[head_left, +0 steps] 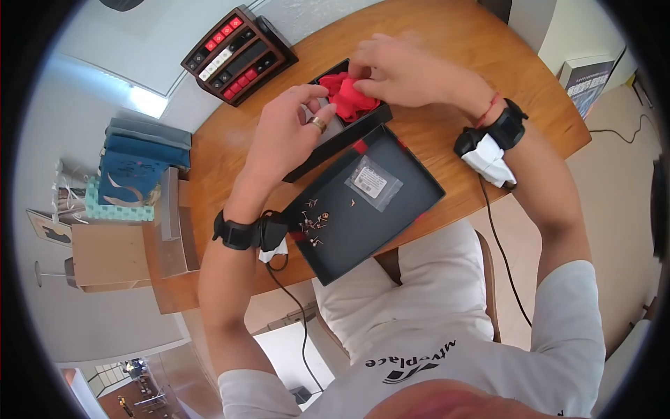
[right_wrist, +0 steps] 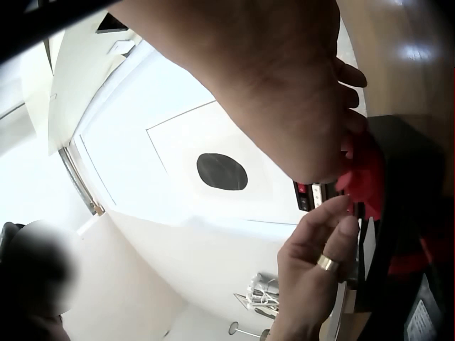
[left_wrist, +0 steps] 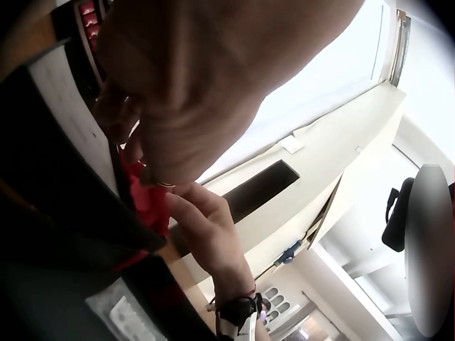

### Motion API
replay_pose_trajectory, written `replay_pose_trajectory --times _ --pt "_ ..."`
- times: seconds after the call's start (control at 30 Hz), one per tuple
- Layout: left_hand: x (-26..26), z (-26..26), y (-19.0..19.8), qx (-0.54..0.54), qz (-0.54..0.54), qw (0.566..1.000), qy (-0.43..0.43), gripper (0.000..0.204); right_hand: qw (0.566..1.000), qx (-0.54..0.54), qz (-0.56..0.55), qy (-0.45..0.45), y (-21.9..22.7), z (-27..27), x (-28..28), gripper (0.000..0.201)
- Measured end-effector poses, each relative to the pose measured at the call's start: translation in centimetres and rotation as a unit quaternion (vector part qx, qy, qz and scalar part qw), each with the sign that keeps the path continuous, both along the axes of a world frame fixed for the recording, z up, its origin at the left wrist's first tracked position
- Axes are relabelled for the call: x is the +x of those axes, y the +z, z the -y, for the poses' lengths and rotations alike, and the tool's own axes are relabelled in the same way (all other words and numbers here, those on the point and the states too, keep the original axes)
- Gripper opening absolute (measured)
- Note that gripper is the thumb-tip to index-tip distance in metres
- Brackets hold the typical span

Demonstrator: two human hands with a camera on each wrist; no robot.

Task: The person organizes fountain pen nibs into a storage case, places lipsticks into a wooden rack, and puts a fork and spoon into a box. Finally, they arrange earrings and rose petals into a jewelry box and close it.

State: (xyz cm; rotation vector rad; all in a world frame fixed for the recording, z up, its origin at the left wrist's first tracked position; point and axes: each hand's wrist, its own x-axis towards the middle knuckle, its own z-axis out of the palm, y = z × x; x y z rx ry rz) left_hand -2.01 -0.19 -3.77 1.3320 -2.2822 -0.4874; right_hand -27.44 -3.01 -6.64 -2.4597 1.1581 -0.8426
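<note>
Both hands work at a crumpled red cloth (head_left: 352,98) lying in a narrow black box (head_left: 335,143) on the wooden desk. From the left, my left hand (head_left: 286,129), with a ring, pinches the cloth's near edge between thumb and fingers. The right hand (head_left: 401,70) holds the cloth from the other side with bent fingers and thumb. In the right wrist view, the left hand (right_wrist: 313,273) shows at the red cloth (right_wrist: 366,177). Nearer the body lies a shallow dark tray (head_left: 349,237) with small metallic pieces (head_left: 313,222) and a clear labelled bag (head_left: 373,183).
A wooden rack (head_left: 234,56) of red, white and black blocks stands at the back left. Blue bags (head_left: 143,164) and a cardboard box (head_left: 112,255) are at the left. Cables (head_left: 499,255) hang from both wrist cameras. The desk's curved edge (head_left: 558,91) runs at the right.
</note>
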Motion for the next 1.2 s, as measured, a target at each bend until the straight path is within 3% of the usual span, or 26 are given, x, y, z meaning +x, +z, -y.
replay_pose_trajectory --times 0.03,0.13,0.23,0.37,0.53,0.63,0.7,0.77,0.83,0.87,0.93,0.97,1.03,1.1,1.2 --pt "-0.2 0.4 -0.3 0.001 -0.001 1.000 0.000 0.029 0.994 -0.106 -0.014 0.029 -0.9 0.2 0.2 0.020" --pt "-0.7 2.6 -1.7 -0.075 0.031 0.996 -0.034 0.026 0.984 -0.177 0.010 -0.029 -2.7 0.4 1.9 0.021" --pt "-1.1 4.1 -1.5 -0.120 0.083 0.989 -0.039 0.025 0.982 -0.168 0.025 -0.084 -3.6 0.6 3.0 0.021" --pt "-1.2 4.7 -0.3 -0.028 0.038 0.999 -0.006 0.021 0.978 -0.171 0.085 -0.085 -3.5 1.2 2.5 0.021" --pt "-1.1 4.8 -0.2 0.007 -0.016 1.000 -0.014 0.018 0.996 -0.078 -0.022 0.044 -0.7 -0.7 1.1 0.023" --pt "-1.4 4.1 0.1 -0.013 0.070 0.995 -0.067 0.019 0.998 -0.029 -0.037 0.052 -0.3 -1.0 0.8 0.017" --pt "-1.8 3.7 0.0 0.039 0.107 0.993 -0.015 0.020 0.998 -0.063 -0.015 0.007 -0.1 -0.2 0.4 0.016" --pt "-2.0 3.4 -0.4 0.008 0.089 0.996 -0.004 0.019 0.995 -0.097 0.006 -0.035 0.4 -0.1 0.2 0.015" --pt "-1.9 3.0 -0.5 -0.025 0.069 0.997 0.010 0.019 0.994 0.103 0.006 -0.029 2.8 -1.3 -0.1 0.014" --pt "-1.8 2.9 -0.3 -0.014 0.035 0.999 0.014 0.019 0.994 0.102 0.005 -0.028 2.5 -1.4 0.1 0.014" --pt "-1.5 2.7 0.3 -0.002 0.002 1.000 0.013 0.020 0.998 -0.007 -0.024 0.058 0.7 -1.4 0.4 0.013" --pt "-1.1 2.5 0.8 0.032 0.008 0.999 -0.012 0.019 0.998 -0.005 -0.022 0.053 -0.3 -1.2 0.8 0.013" --pt "-1.3 2.0 0.9 0.068 0.015 0.996 -0.046 0.019 0.985 -0.173 -0.011 -0.013 -1.6 -0.9 1.4 0.021" --pt "-1.2 1.5 0.9 0.059 0.074 0.991 -0.095 0.018 0.986 -0.165 0.020 -0.006 -1.9 -0.4 1.0 0.020" --pt "-1.4 1.6 0.8 0.048 0.075 0.993 -0.082 0.018 0.990 -0.119 0.078 -0.019 -0.9 0.9 0.7 0.018"
